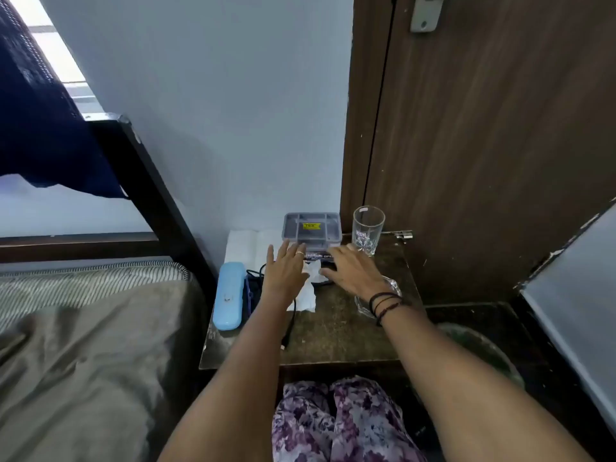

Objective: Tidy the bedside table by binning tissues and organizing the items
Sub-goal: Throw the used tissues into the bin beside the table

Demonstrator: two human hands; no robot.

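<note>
Head view: both hands over desk [336,338].
Tissue [308,293]: desk centre, crumpled; light, soft, tears easily; pinch raised middle.
Left hand [286,270]: spread, at tissue's 10 o'clock.
Right hand [350,271]: spread, at 2 o'clock.
Glass [367,230]: fragile, 1 o'clock.

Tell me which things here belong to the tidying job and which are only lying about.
For the job:
- crumpled tissue
- blue case
- grey compartment box
- drinking glass
- black cable
- bin

Only there:
- bed
- door
- dark cloth
</note>
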